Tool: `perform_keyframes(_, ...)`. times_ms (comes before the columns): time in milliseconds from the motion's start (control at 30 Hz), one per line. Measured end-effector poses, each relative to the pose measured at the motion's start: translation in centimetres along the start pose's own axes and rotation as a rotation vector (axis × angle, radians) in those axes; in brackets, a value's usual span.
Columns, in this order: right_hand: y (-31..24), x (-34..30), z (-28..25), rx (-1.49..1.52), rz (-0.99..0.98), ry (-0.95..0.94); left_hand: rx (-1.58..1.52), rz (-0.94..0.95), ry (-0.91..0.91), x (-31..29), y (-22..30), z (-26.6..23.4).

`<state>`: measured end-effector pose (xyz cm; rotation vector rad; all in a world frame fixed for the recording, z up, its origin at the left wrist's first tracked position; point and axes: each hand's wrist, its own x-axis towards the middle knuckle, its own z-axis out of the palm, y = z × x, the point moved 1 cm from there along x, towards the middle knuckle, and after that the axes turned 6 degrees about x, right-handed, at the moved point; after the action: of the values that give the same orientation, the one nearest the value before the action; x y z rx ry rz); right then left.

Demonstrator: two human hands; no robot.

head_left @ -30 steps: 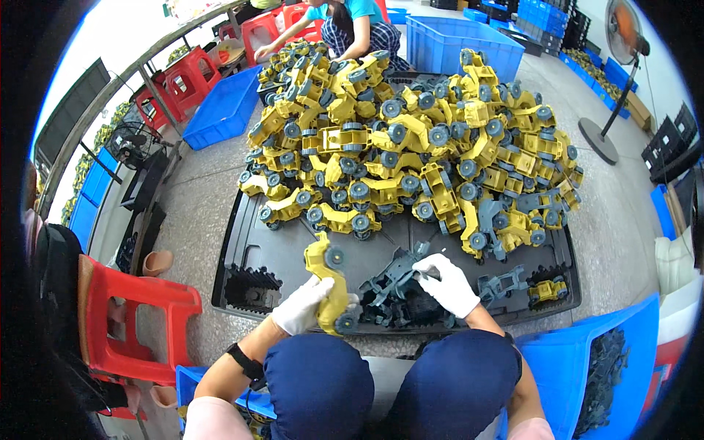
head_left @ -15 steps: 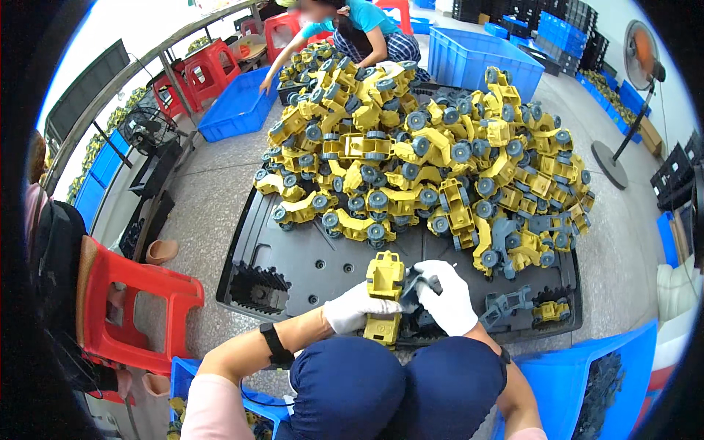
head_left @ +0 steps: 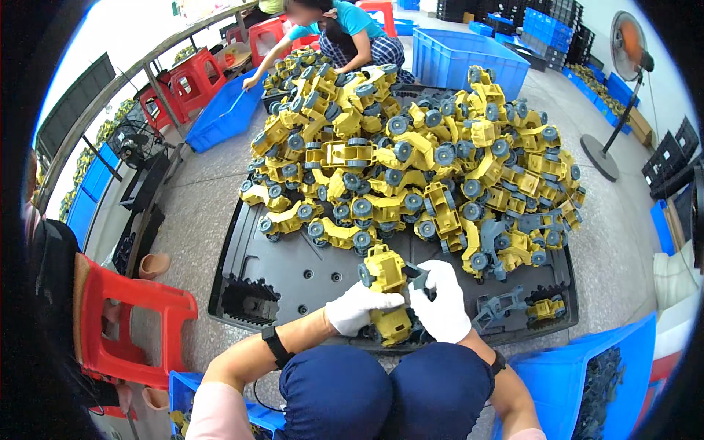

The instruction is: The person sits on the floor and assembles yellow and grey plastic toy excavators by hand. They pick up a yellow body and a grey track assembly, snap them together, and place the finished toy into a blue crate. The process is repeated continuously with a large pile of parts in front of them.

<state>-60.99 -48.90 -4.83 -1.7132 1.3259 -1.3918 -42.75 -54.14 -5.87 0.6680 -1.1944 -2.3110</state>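
Above my knees, my left hand [head_left: 361, 308] in a white glove is closed round the middle of a yellow toy truck [head_left: 384, 267]. The truck stands nearly upright, cab end up, with a dark grey wheel showing on its left side. My right hand [head_left: 444, 303], also gloved, pinches a dark grey plastic part [head_left: 417, 276] at the truck's right side; whether the part is fixed to it I cannot tell. Beyond both hands rises a large heap of yellow toy trucks [head_left: 345, 154] with grey wheels on a black pallet [head_left: 293, 253].
Right of my hands lie a grey toy part [head_left: 501, 304] and a small yellow truck [head_left: 546, 309]. A blue bin [head_left: 634, 330] of grey parts stands at lower right, a red stool [head_left: 139, 293] at left. Across the heap crouches a person [head_left: 359, 33] beside a blue crate [head_left: 227, 110].
The truck has tilted and turned in my left hand, so a wheel now shows on its left. My right hand has shifted its hold on the grey part. The whole view has moved slightly.
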Motion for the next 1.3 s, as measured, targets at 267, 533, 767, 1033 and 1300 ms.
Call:
perform_keyframes(267,-0.8,-0.4,-1.1,0.846,0.584,-0.072,0.158,0.046,-0.076,-0.3,1.1,1.2)
perform_keyframes(533,-3.8,0.1,-2.7,-0.038,0.128,0.017,0.166,0.064,0.049,-0.7,1.2,1.2)
perform_keyframes(767,-5.1,0.9,-3.1,-0.14,0.005,-0.19,0.783,0.327,0.206,0.4,1.1,0.7)
perform_keyframes(1033,-4.3,0.7,-2.8,-0.21,-0.042,-0.12,0.83,0.448,0.304,1.8,-1.0,-0.4)
perform_keyframes(1300,-3.7,0.2,-2.4,-0.202,-0.091,-0.168,0.959,0.491,0.391,1.2,-0.8,0.3)
